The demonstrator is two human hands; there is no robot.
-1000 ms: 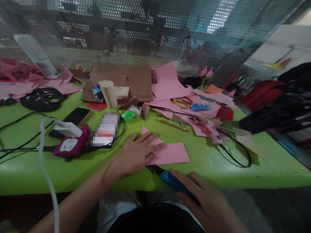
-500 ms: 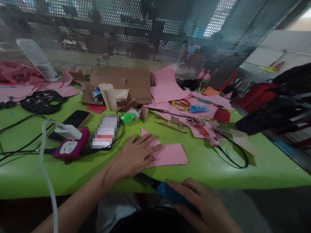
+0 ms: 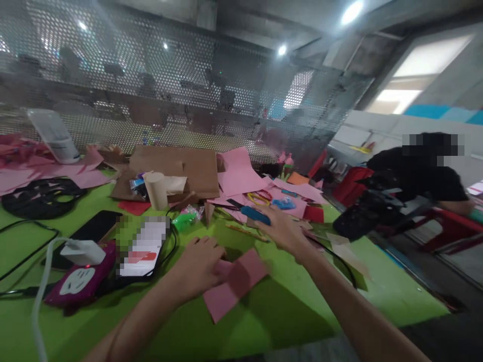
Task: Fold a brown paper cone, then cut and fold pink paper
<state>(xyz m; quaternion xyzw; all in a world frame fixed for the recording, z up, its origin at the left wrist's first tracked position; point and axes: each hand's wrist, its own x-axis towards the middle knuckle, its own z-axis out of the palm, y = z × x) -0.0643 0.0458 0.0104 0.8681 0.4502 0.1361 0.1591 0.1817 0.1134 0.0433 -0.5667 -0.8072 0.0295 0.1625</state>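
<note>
My left hand (image 3: 202, 266) lies over the folded pink paper (image 3: 241, 284) on the green table. Its fingers are curled around the paper's left end, and the fingertips are partly hidden. My right hand (image 3: 281, 223) reaches over the pile of paper scraps. It grips a cutter knife (image 3: 254, 215) by the blue handle, with the dark blade pointing left and away from me. A yellow pencil (image 3: 247, 233) lies just below the knife. The pink glue gun seen earlier is hidden behind my right hand and forearm.
Left of my hand are a lit phone (image 3: 145, 249), a purple power block (image 3: 83, 276) with a white charger (image 3: 83, 251), and cables. Behind stand a cardboard tube (image 3: 156, 191) and brown cardboard (image 3: 177, 168). A person in black (image 3: 422, 166) sits at the right.
My right hand has carried the cutter knife from the table's front edge up to the scrap pile. The pink paper has turned askew under my left hand, whose fingers have curled. The view has tilted up.
</note>
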